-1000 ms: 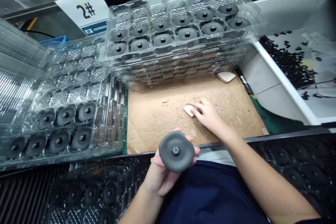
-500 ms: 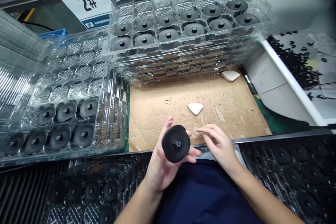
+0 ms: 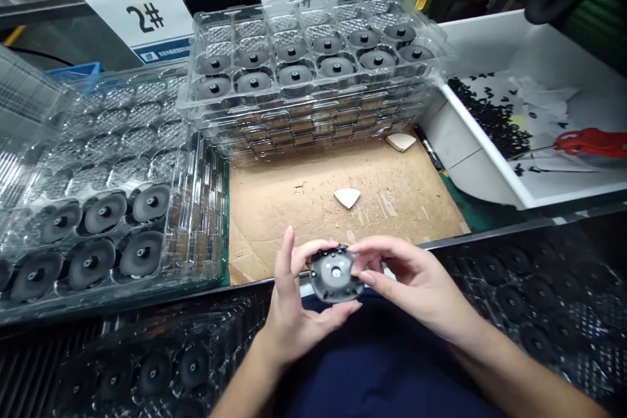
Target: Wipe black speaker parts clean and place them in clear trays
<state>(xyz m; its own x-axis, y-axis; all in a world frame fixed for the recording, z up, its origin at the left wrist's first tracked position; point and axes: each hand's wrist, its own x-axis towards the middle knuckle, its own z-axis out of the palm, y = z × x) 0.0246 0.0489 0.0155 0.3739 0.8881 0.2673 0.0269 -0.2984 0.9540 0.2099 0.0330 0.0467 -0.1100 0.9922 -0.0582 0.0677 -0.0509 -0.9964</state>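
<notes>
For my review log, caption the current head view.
Left hand holds a round black part, pegged side showing; right hand at its edge; cardboard and stacked clear trays beyond.

2 hands (image 3: 418, 281) hold black disc (image 3: 334, 277) near cardboard (image 3: 274, 215)

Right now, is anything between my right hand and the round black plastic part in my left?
Nothing visible: your right hand is at the edge of the round black plastic part that your left hand holds. Both white wedge-shaped pads lie beyond.
</notes>
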